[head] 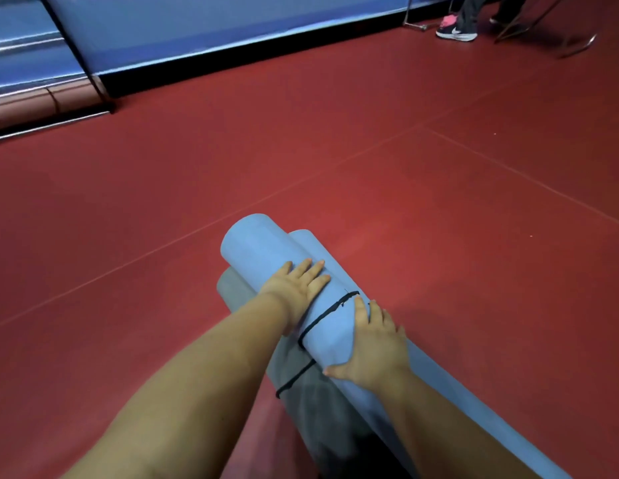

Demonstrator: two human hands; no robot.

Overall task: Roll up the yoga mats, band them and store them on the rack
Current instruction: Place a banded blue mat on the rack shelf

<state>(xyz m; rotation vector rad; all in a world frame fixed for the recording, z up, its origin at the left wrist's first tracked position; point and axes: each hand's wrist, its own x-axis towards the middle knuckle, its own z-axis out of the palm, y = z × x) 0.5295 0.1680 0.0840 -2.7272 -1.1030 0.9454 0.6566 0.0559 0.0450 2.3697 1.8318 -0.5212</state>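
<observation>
A rolled light-blue yoga mat (pixel 256 247) lies on top of a rolled grey mat (pixel 294 361) and beside a second blue roll (pixel 439 385), low in the middle of the view. A thin black band (pixel 327 311) circles the top blue roll; another black band (pixel 296 376) circles the grey one. My left hand (pixel 297 288) lies flat on the top blue roll, fingers straight, just beyond the band. My right hand (pixel 373 347) presses on the same roll nearer to me, fingers spread, its fingertips at the band.
Red sports floor (pixel 335 150) stretches all around the mats. A blue barrier with a black base (pixel 232 46) runs along the far side. A metal rack frame (pixel 76 63) stands at the far left. A seated person's sneakers (pixel 454 31) and chair legs show at the top right.
</observation>
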